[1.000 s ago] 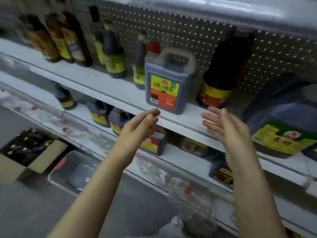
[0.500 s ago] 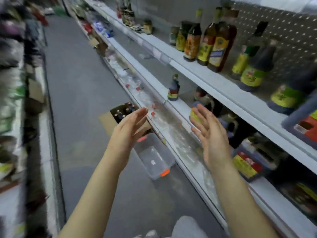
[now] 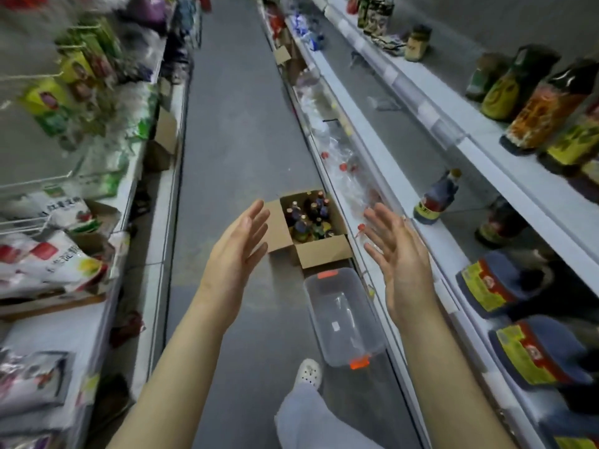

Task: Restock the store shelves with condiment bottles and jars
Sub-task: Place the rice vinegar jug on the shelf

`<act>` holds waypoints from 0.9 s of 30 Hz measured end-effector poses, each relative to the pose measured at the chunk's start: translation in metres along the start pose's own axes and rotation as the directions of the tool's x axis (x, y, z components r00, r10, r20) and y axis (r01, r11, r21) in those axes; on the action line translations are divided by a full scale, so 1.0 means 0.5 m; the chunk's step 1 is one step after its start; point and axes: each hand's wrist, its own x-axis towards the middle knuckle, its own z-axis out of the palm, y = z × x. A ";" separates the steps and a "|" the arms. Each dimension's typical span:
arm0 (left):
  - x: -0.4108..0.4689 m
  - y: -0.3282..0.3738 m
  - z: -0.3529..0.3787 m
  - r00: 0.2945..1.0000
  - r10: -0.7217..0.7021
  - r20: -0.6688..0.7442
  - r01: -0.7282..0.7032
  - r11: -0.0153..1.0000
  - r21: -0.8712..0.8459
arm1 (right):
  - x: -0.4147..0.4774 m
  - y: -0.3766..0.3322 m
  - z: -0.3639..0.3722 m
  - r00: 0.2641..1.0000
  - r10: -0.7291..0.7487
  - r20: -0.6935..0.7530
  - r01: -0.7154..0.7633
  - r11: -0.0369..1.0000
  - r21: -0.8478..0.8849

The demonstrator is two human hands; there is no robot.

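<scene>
Cardboard box (image 3: 319, 252) holds bottles (image 3: 306, 218) upright, caps up.

Dim, even indoor light; wide-angle bending and motion blur smear the edges, centre sharper.

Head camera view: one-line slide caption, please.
Empty left hand and right hand raised toward a box of bottles on the aisle floor.

1. Single view: head-worn, wide-angle, straight lines bowing toward the frame edges.
2. Faces forward and down along a store aisle; the cardboard box (image 3: 311, 251) on the floor sits near frame centre.
3. Nearest the lens: left hand (image 3: 238, 244) and right hand (image 3: 397, 254), raised either side of the box.
4. Right of the box, shelves (image 3: 492, 166) run close past; left of it, bagged goods (image 3: 48, 260), blurred.
</scene>
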 end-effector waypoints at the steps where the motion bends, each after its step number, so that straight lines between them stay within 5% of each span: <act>1: 0.036 0.006 -0.004 1.000 -0.002 -0.009 0.002 1.000 0.011 | 0.038 0.000 0.010 1.000 0.000 -0.005 0.000 1.000 -0.008; 16: 0.401 0.068 -0.095 0.990 -0.028 -0.135 0.024 0.999 -0.032 | 0.446 0.017 0.234 0.990 0.041 0.133 -0.024 0.991 -0.131; 27: 0.805 0.096 -0.217 0.991 -0.096 0.097 0.091 0.994 0.057 | 0.707 0.072 0.428 0.992 0.032 -0.122 -0.050 0.988 -0.144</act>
